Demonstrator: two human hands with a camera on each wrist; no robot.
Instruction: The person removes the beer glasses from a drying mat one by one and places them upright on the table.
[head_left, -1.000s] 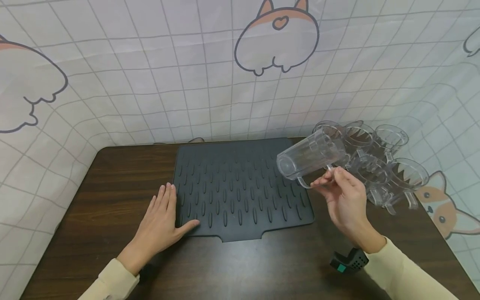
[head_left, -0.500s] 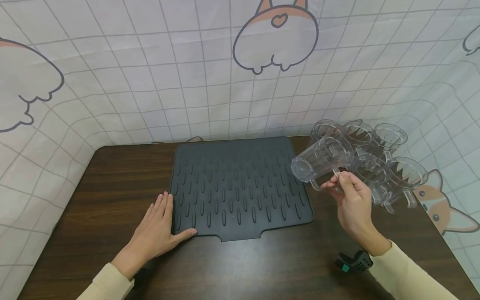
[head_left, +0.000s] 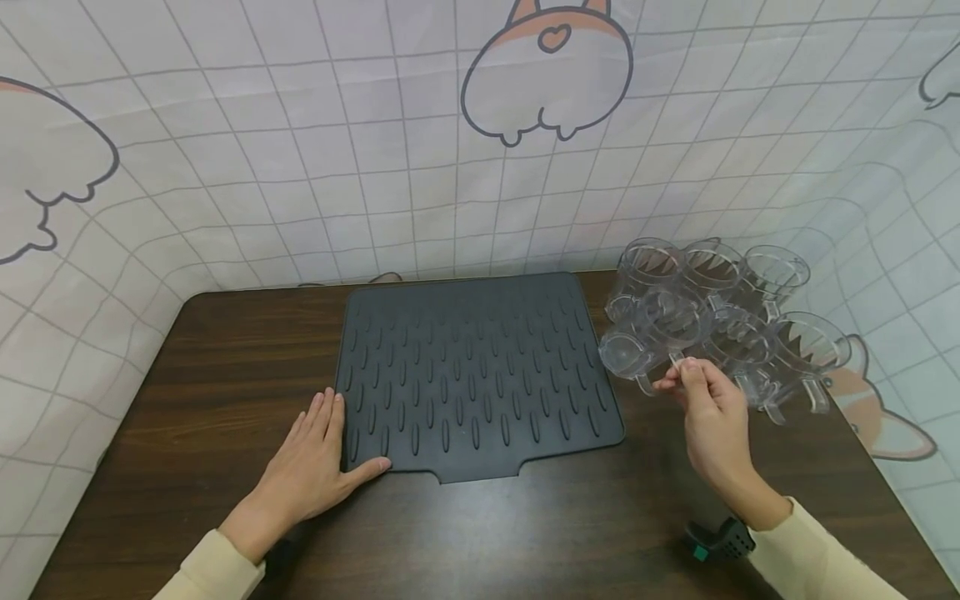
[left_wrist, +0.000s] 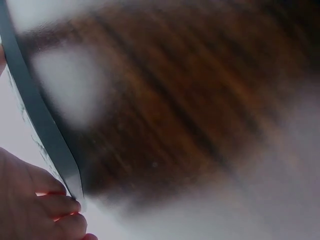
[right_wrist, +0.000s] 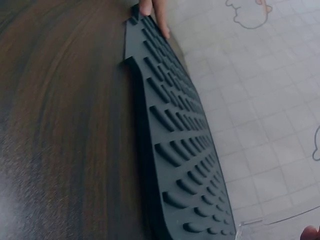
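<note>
My right hand (head_left: 712,417) pinches the handle of a clear plastic mug (head_left: 630,354) between thumb and fingers. The mug leans, its base toward the drying mat's right edge, its rim overlapping the other mugs in the head view. In the right wrist view, a clear edge of the mug (right_wrist: 280,220) and a fingertip show at the lower right. My left hand (head_left: 303,471) lies flat with straight fingers along the left edge of the dark grey ridged mat (head_left: 480,367), thumb on its front corner. Left fingers (left_wrist: 55,210) also show by the mat's edge in the left wrist view.
Several more clear mugs (head_left: 776,271) stand upright, crowded together at the back right of the dark wooden table (head_left: 480,542). A white gridded cloth (head_left: 360,167) with cartoon dogs hangs close behind the table and along its sides.
The mug in my right hand has moved right and down, from over the mat to beside the other mugs, and become more upright. My left hand stays at the mat's edge.
</note>
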